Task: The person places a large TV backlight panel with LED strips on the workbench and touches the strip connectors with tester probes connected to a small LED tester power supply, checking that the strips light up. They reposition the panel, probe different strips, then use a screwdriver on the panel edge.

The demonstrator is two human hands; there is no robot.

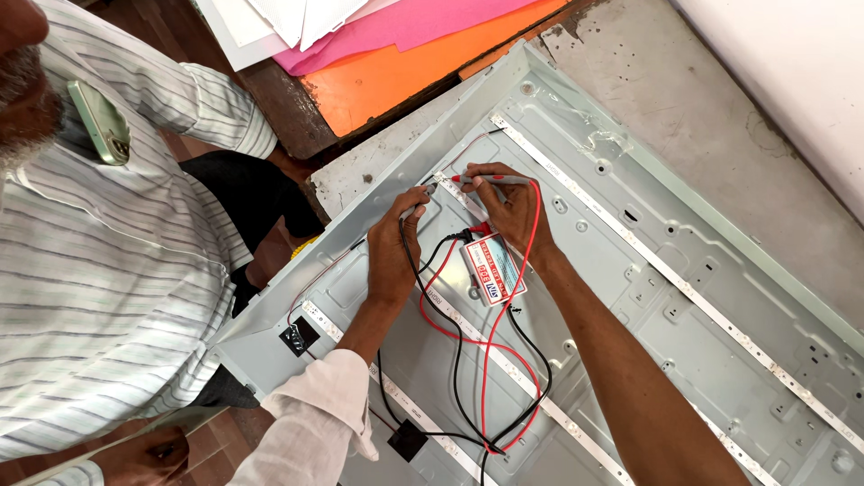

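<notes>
- Two hands work over one strip: the left hand (390,247) pinches a black probe (419,209); the right hand (508,211) pinches a red probe (490,180).
- Both tips meet the LED strip (461,196) on the grey metal panel (684,270).
- Small tester box (492,268) lies just near of the right hand, trailing red and black leads (486,360).
- Person in striped shirt (108,288) sits left.

**One labelled tester, one phone**

A small rectangular tester box (492,268) lies just below the right hand (510,209), touching its wrist; its face label is white with red bands. Far left of both hands, a pale green phone (99,122) sits in a shirt pocket, back outward.
</notes>
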